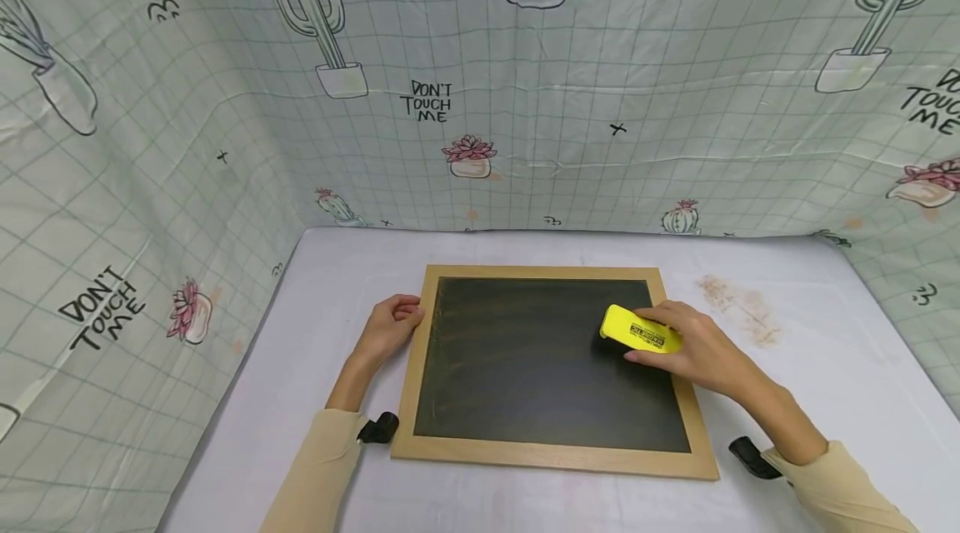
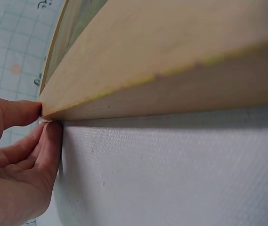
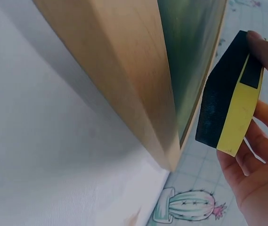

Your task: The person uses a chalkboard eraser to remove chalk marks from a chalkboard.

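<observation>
A small chalkboard (image 1: 540,366) with a light wooden frame (image 1: 555,456) lies on the white table, faint smears across its dark surface. My left hand (image 1: 392,327) grips the frame's left edge near the far corner; in the left wrist view, thumb and fingers (image 2: 49,146) meet at that edge. Between the thumb and fingers of my right hand (image 1: 693,346) is a yellow board eraser (image 1: 633,328) with dark lettering. It is held over the board's right part, and the right wrist view shows its black felt side (image 3: 218,94) apart from the board.
Brownish smudges (image 1: 738,308) mark the white table (image 1: 570,508) right of the board. A grid-patterned cloth (image 1: 555,83) with cactus drawings rises behind and at both sides. Dark wrist devices (image 1: 753,458) sit at both sleeves.
</observation>
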Motion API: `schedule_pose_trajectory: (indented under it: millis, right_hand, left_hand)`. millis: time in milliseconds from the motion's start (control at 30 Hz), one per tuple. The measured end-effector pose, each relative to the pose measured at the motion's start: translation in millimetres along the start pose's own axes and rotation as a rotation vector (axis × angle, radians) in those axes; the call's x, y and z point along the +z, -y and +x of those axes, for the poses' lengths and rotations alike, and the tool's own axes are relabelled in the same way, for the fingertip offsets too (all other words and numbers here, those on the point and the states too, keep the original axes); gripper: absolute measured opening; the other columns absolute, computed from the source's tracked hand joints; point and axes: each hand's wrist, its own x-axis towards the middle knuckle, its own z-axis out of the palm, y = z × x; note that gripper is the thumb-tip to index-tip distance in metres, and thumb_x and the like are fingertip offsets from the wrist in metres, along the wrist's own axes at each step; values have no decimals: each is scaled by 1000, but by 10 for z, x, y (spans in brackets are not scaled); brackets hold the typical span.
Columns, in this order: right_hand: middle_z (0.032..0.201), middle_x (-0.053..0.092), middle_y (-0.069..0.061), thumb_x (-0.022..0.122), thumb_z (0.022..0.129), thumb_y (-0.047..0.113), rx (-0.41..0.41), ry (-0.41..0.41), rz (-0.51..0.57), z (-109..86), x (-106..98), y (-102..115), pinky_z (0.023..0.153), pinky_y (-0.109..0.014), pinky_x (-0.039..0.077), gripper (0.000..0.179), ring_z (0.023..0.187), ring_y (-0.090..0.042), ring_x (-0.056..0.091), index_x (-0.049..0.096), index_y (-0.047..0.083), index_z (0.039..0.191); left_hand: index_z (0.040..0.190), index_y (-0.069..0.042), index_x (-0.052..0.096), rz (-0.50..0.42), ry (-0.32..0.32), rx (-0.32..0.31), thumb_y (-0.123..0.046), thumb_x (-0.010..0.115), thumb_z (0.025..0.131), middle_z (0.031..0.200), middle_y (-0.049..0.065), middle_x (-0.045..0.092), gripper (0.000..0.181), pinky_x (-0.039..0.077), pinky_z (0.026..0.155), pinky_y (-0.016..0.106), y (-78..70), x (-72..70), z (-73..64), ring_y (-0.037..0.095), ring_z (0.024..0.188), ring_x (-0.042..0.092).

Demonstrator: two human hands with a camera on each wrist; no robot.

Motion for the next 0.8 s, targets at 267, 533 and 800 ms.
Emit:
schedule_pose_trajectory:
  millis: [267, 533, 800]
  right_hand:
    - [105, 70, -9, 97, 68, 21, 56, -45, -19, 25, -102, -108, 68, -31, 48, 60, 85, -18, 57, 73, 3, 120]
    - [105, 71, -12, 95, 71, 21, 114, -77, -47, 36, -207, -275, 68, -33, 51, 58, 87, -26, 62, 72, 0, 120]
    - [108, 70, -15, 94, 74, 23, 197, -87, -55, 10, -286, -406, 67, -31, 48, 60, 87, -29, 61, 70, -1, 123]
  left_hand:
    - [124, 10, 62, 1, 5, 9, -6, 62, 102, 105, 17, 64, 28, 46, 76, 22, 2, -4, -5, 25, 95, 60]
    - [124, 10, 62, 10, 2, 13, -7, 62, 102, 105, 17, 64, 28, 46, 78, 25, 6, -1, -4, 26, 95, 60]
    - [124, 10, 63, 10, -2, 14, -6, 62, 101, 103, 16, 64, 27, 46, 77, 24, 12, 1, 4, 24, 94, 60]
